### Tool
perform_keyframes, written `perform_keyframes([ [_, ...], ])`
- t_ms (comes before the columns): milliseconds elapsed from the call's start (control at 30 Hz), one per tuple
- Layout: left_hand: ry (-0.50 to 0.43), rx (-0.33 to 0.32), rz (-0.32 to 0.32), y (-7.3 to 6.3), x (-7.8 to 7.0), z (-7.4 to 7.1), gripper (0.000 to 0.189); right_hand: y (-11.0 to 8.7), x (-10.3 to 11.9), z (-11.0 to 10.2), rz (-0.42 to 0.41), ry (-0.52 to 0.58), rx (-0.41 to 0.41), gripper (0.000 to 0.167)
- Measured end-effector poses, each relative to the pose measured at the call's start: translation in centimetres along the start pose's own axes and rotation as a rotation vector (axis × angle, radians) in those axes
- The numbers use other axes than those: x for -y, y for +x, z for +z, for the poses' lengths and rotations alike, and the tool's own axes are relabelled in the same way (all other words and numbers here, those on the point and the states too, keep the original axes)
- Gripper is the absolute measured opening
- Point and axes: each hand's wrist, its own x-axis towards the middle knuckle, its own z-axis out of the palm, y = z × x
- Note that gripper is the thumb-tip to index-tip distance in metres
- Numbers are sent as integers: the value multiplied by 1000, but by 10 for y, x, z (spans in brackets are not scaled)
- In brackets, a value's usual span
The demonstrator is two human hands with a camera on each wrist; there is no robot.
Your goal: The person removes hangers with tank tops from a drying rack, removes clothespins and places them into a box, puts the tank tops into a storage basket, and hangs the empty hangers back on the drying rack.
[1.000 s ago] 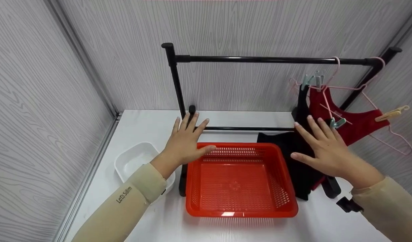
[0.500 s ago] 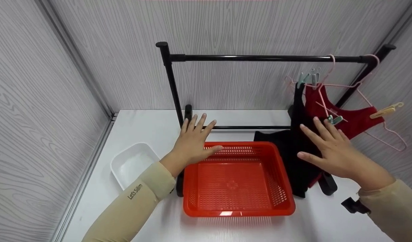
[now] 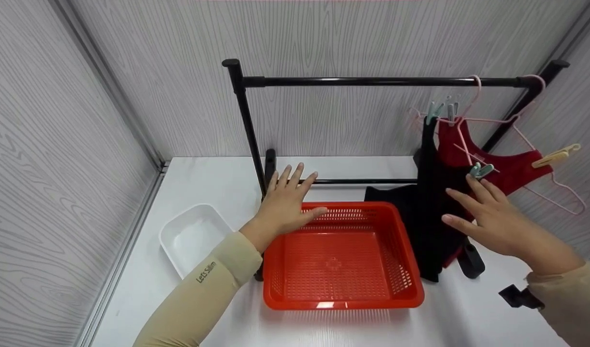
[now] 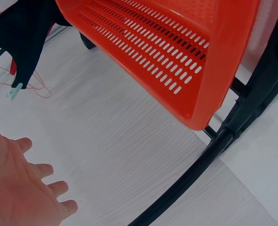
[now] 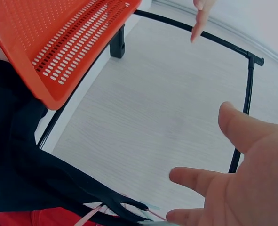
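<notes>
My left hand (image 3: 284, 205) hovers over the back left corner of a red plastic basket (image 3: 343, 304), its fingers spread and holding nothing. In the left wrist view its palm and fingertips show at the lower left. My right hand (image 3: 499, 219) is held with fingers extended in front of a black garment (image 3: 434, 207), overlapping it in the head view. That garment and a red one (image 3: 511, 168) hang at the right on pink hangers (image 3: 574, 200). A green clothespin (image 3: 481, 169) is right at the right fingertips in the head view. The basket's bottom shows bare.
A black garment rack (image 3: 347, 82) stands behind the basket, with both hangers at the right end of its top bar. A white dish (image 3: 191, 241) sits on the white table (image 3: 213, 188) at the left. A yellow clothespin (image 3: 557, 156) grips the red garment. Panel walls enclose the table.
Both hands have drifted to the right, still with fingers extended. The view has shifted slightly, and more of the white dish shows. The garments, rack and basket keep their places.
</notes>
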Motion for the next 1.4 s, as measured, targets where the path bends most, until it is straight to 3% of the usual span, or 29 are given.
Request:
perform_keyframes([
  [233,-40,5,-11,6,-4,15,91,-1,-5,-1,11,-25,-24,69],
  [567,-80,8,-8,12,-15,22,90,4,-12,8,70,-60,-145,78],
  [1167,-148,14,-10,23,-27,32,87,20,-42,14,277,62,-212,86],
  [1400,-188,26,-36,28,-30,40,87,36,-46,27,245,120,-294,81],
])
